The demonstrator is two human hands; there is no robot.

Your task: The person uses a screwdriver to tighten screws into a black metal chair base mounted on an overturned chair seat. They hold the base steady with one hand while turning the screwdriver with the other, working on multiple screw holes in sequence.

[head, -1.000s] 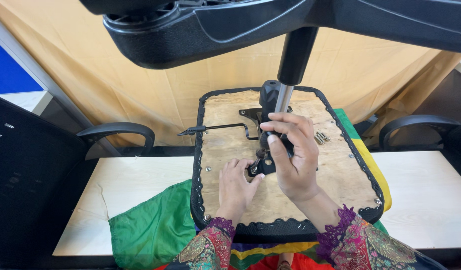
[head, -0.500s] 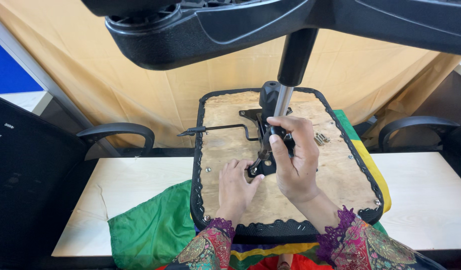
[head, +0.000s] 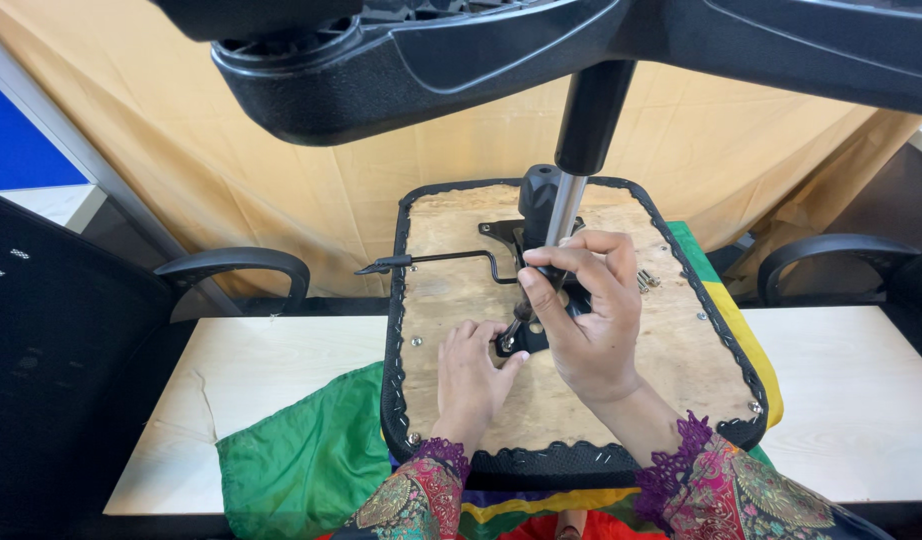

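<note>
pinched around a slim dark tool (head: 529, 300), my right hand (head: 586, 325) holds it steeply, tip down onto a bolt at the corner of the black mechanism plate (head: 541, 300); i grip it high so the wrist can twist it. my left hand (head: 473, 372) lies on the wood with its fingertips curled right at that bolt, steadying it or the tool tip. from this angle i cannot tell whether those fingers actually pinch the bolt or only rest beside it.

the upturned chair seat (head: 621, 400) lies wood side up on the pale table (head: 281, 380), over a green cloth (head: 301, 460) that cushions the padded face. the plate sits in the middle of the wood, with the gas cylinder (head: 566, 200) rising from it to the star base (head: 481, 60) overhead. a thin lever (head: 431, 262) juts left from the plate. a few loose bolts (head: 645, 280) wait just beside my right hand, near the plate's far corner. two black armrests (head: 236, 265) lie apart at each side.
</note>
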